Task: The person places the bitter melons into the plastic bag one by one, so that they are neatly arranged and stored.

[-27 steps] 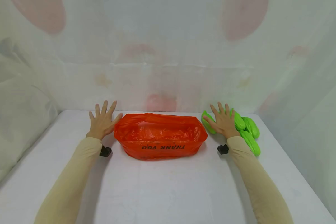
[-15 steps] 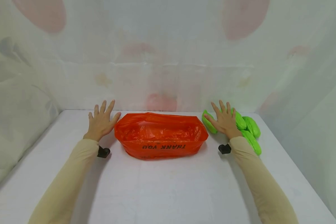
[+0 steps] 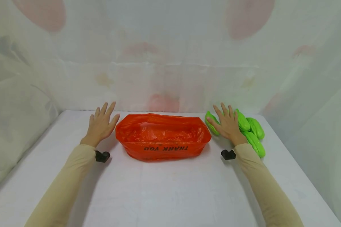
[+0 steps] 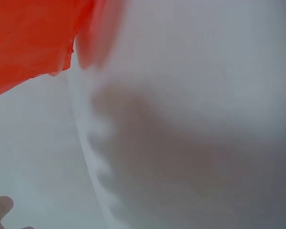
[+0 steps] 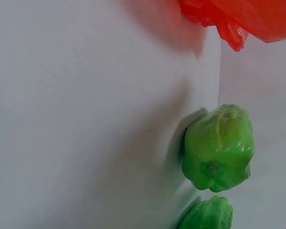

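An orange-red plastic bag [image 3: 163,153] stands on the table with its mouth open and its rim spread wide. Upside-down "THANK YOU" lettering runs along its near side. My left hand [image 3: 98,127] hovers at the bag's left end, fingers straight and spread, holding nothing. Over on the right, my right hand [image 3: 228,126] is likewise spread and holds nothing, above several lumpy, bright green elongated vegetables [image 3: 254,143], partly covering some. The right wrist view shows one ribbed green vegetable [image 5: 219,148] end-on, near the bag's edge [image 5: 262,19].
The white table [image 3: 164,195] meets a pale curtain [image 3: 187,78] with pinkish blotches at its back edge. Fabric also hangs on both sides. A small black wrist camera [image 3: 103,156] sits under the left wrist, and another black camera [image 3: 228,154] under the right.
My left hand has drifted a little left and nearer to me, opening a gap from the bag. The right hand has barely shifted. Bag and vegetables stay in place.
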A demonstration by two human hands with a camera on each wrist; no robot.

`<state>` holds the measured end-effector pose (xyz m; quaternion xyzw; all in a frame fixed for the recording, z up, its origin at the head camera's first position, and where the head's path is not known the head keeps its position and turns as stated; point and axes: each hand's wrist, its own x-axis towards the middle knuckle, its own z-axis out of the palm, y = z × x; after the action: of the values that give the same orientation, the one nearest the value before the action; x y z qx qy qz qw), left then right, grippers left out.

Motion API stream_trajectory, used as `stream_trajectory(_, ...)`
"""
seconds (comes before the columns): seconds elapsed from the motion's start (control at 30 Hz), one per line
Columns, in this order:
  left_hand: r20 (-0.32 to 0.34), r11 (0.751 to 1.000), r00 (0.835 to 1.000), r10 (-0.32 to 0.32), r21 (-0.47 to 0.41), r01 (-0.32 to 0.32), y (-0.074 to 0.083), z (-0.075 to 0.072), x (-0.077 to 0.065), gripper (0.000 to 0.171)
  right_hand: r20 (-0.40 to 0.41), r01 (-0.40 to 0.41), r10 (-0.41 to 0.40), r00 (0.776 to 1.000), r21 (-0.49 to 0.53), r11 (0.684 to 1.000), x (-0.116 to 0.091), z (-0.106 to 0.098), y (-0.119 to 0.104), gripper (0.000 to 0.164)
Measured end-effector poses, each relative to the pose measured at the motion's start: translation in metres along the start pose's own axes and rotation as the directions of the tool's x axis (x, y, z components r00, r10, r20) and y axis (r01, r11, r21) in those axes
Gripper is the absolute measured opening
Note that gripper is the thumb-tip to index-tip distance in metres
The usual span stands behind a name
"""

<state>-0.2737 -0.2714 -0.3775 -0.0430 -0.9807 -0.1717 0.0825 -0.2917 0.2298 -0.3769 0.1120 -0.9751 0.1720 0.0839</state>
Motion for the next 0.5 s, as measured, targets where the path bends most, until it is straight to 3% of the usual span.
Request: stream_trajectory(0.5, -0.101, 0.988, 0.992, 0.072, -0.131, -0.085, 0.002, -0.003, -0.018, 0.064, -0.029, 0.029, -0.026, 0.999, 0.097, 0.995, -0.014, 0.002, -0.008, 0.077)
